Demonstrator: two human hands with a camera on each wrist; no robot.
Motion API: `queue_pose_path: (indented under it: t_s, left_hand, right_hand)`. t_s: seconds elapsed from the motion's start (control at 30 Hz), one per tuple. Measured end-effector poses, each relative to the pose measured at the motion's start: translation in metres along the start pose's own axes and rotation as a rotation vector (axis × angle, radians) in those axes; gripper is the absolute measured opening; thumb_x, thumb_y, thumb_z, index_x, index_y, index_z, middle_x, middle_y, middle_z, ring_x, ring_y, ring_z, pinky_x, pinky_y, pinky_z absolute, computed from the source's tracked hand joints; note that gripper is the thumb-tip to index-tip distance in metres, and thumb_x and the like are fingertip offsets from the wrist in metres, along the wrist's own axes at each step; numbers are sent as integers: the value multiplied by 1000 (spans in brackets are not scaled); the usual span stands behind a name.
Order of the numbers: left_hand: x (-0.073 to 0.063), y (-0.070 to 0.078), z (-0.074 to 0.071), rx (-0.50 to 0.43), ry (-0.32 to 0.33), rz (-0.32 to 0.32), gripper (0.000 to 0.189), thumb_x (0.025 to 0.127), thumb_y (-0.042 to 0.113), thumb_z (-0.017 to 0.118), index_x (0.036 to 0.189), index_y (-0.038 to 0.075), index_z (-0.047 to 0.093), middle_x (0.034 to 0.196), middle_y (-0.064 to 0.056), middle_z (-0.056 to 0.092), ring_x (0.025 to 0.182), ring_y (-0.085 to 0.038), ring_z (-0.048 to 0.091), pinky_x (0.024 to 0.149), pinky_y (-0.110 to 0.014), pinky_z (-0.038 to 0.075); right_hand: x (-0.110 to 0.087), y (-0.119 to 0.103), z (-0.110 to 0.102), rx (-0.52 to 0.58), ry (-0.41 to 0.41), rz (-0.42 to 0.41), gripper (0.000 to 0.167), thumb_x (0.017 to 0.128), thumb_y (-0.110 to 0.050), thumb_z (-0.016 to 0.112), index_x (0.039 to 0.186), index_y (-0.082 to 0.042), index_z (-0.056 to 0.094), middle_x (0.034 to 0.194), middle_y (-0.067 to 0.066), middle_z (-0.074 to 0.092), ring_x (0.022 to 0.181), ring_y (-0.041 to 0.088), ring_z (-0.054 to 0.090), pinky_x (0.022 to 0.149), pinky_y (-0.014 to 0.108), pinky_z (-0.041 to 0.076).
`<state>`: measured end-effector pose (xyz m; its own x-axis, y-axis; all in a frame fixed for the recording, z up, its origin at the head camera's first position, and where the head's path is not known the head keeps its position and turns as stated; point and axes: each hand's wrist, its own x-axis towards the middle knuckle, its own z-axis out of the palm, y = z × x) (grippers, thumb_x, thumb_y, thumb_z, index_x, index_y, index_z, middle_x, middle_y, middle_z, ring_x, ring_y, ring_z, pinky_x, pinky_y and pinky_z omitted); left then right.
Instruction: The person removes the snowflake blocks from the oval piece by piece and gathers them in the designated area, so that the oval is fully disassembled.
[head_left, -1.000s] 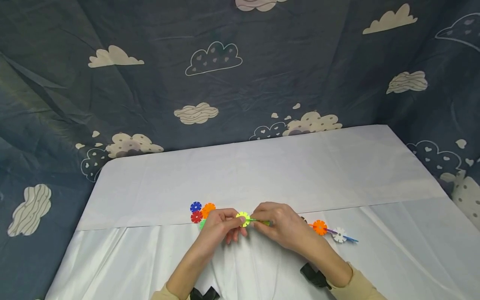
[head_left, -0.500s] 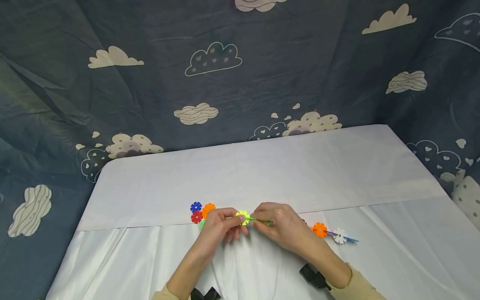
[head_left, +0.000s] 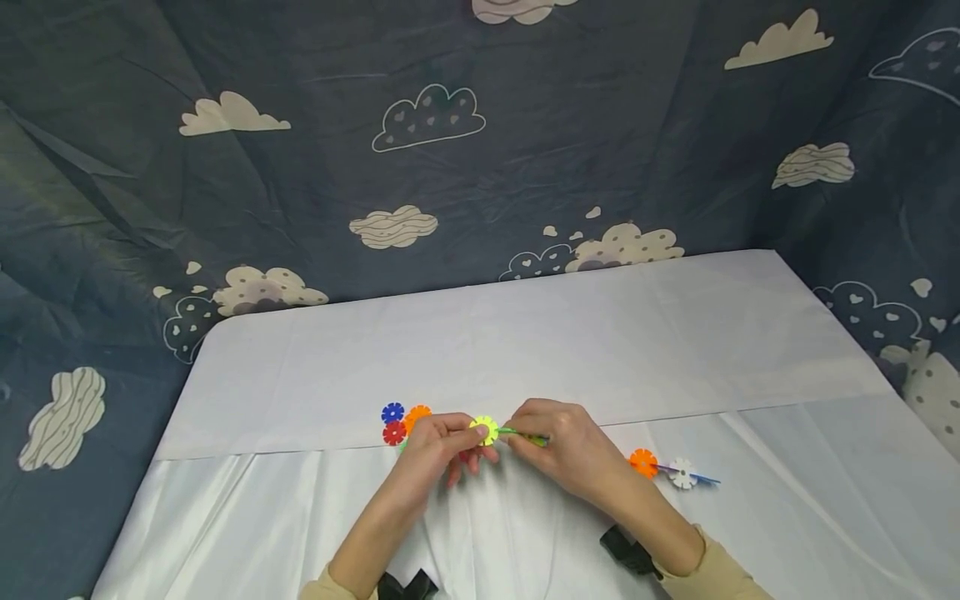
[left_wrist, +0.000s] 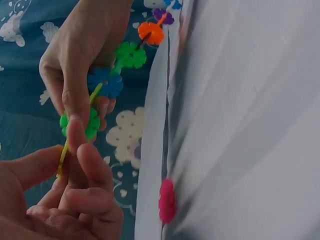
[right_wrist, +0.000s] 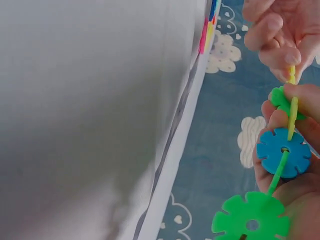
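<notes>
My left hand (head_left: 442, 450) pinches a yellow snowflake disc (head_left: 485, 430), a notched plastic building piece, between thumb and index finger. My right hand (head_left: 562, 442) grips a green snowflake disc (left_wrist: 92, 123) at the near end of a linked chain. The yellow disc, edge-on in the left wrist view, meets the green disc's edge at the fingertips. Along the chain follow another yellow disc (right_wrist: 293, 117), a blue disc (right_wrist: 270, 157) and a larger-looking green disc (right_wrist: 240, 215). Past my right wrist the chain shows an orange disc (head_left: 642, 462) and a white disc (head_left: 682, 473).
Loose snowflake discs lie left of my left hand: blue (head_left: 392, 412), red (head_left: 393, 432) and orange (head_left: 417, 417). A pink disc (left_wrist: 167, 201) lies near the seam of the white tablecloth (head_left: 300, 375). A dark cloud-printed curtain (head_left: 427, 183) stands behind the table.
Both hands keep their holds, with the joined discs tilting slightly between them. The chain's far end has shifted a little right, and a dark disc beside my right wrist is now hidden.
</notes>
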<state>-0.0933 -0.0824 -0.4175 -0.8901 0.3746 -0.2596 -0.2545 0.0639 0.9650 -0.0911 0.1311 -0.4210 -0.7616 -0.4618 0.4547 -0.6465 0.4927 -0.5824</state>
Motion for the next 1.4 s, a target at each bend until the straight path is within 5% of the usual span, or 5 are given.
queue_pose_path:
  t_s: [0.27, 0.63, 0.97, 1.2, 1.4]
  left_hand:
    - [1, 1, -17, 169, 107, 21, 18, 91, 15, 68, 87, -2, 69, 71, -22, 65, 52, -20, 49, 43, -24, 34]
    - [5, -8, -30, 616, 179, 64, 14, 89, 13, 72, 99, 4, 70, 67, -1, 65, 47, -12, 51, 47, -28, 42]
    - [4, -8, -34, 690, 266, 117, 9, 88, 13, 73, 96, 12, 72, 68, 3, 58, 53, -12, 48, 52, -29, 40]
    - [-1, -1, -13, 631, 151, 265, 13, 87, 13, 75, 99, 15, 73, 83, 9, 61, 66, -11, 56, 53, -26, 47]
    - [-4, -1, -1, 642, 120, 284, 12, 87, 18, 77, 95, 23, 70, 94, 6, 62, 68, -10, 55, 55, -25, 46]
  right_hand:
    - [0, 3, -6, -6, -34, 93, 9, 87, -13, 77, 95, -14, 78, 91, -13, 65, 79, 3, 60, 68, 24, 53]
    - [1, 4, -9, 47, -115, 167, 11, 93, -20, 70, 100, -16, 77, 95, -16, 64, 85, 2, 59, 75, 28, 53]
    - [0, 5, -9, 87, -184, 177, 13, 97, -16, 64, 104, -13, 75, 101, -10, 66, 91, 4, 60, 80, 30, 52]
    - [0, 3, -11, 162, -255, 213, 17, 98, -11, 60, 109, -16, 72, 105, -7, 66, 93, 4, 59, 82, 29, 50]
    - [0, 3, -10, 218, -285, 156, 18, 97, -10, 62, 110, -18, 72, 104, -7, 68, 90, 6, 59, 78, 28, 50]
